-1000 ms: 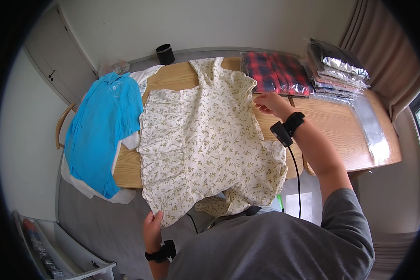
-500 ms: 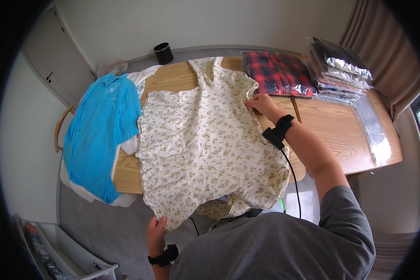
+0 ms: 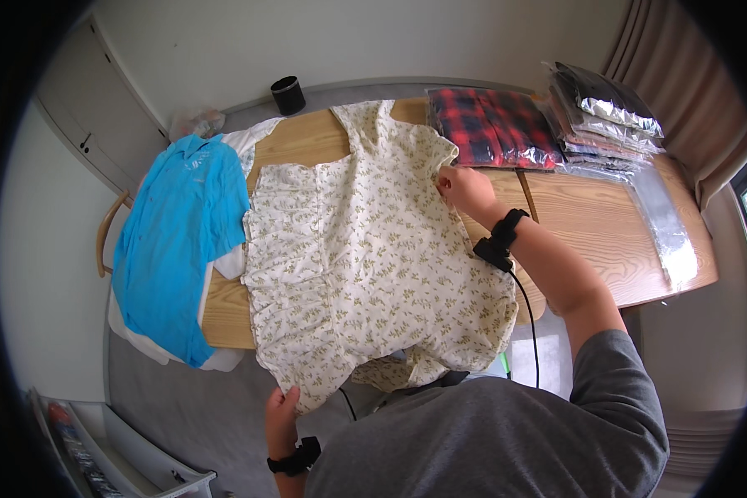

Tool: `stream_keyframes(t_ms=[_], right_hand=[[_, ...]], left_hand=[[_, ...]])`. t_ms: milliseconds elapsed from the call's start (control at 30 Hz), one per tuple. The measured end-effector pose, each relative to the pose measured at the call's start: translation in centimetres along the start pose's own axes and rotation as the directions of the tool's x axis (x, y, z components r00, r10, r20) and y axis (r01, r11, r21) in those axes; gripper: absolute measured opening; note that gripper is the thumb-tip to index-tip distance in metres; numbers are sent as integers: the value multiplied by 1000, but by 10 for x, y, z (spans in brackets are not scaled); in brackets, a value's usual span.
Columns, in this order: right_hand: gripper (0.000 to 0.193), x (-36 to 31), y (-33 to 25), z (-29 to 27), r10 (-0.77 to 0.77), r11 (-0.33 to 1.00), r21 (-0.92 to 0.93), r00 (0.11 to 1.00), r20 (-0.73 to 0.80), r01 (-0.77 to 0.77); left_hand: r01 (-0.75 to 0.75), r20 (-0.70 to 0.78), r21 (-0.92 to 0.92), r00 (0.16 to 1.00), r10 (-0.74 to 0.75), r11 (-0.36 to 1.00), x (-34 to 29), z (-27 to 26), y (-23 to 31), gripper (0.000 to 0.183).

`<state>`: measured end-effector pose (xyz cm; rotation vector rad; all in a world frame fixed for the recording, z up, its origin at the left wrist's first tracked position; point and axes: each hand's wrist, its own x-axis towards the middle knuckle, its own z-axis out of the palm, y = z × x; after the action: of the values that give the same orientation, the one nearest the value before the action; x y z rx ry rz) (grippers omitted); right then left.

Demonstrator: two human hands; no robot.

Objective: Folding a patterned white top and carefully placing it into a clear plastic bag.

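Blue shirt (image 3: 174,249) bears white print (image 3: 197,164) — unreadable; left hand (image 3: 281,417) and right hand (image 3: 469,193) pinch separate edges of a floral dress (image 3: 382,241).

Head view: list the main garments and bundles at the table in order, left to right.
Blue shirt → cream floral garment → red-and-black checked garment in a clear bag → stack of clear-bagged folded items. The white cloth under the blue shirt is left out.

Crate (image 3: 129,446) cut off; white garment (image 3: 231,263) mostly hidden
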<state>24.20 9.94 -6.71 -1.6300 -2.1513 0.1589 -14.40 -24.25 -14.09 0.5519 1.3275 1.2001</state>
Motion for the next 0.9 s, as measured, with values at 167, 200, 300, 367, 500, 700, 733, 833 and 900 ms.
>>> stream_keyframes(t_ms=[167,200,300,367,500,700,733,833,900], right_hand=[[13,10,6,4,-31,991,-122,990,140,49],[16,11,3,2,-15,988,-149,974,224,49],[22,6,-6,-1,47,992,-125,967,252,-15],[25,5,1,-1,51,999,-23,957,286,-47],[30,8,22,2,-94,957,289,975,203,33],[31,8,37,2,-26,898,428,960,278,-100],[35,8,41,3,-29,888,447,958,285,-107],[40,7,30,0,36,829,517,943,332,-214],[41,7,32,-2,29,879,450,960,278,-157]], left_hand=[[20,-14,0,1000,-20,1000,-1,0,-2,32],[19,-15,0,1000,-19,1000,-1,-1,-2,32],[20,6,8,1000,-20,1000,-1,-7,-3,32],[34,0,14,999,-34,999,-1,-9,-5,32],[18,-17,3,1000,-18,1000,-2,-9,-4,32],[-7,-50,36,999,9,999,-9,-4,-1,30],[-22,-69,26,997,24,999,-12,0,0,30],[-59,-128,25,990,62,998,-26,9,2,29],[-77,-157,37,984,82,996,-32,19,4,29]])
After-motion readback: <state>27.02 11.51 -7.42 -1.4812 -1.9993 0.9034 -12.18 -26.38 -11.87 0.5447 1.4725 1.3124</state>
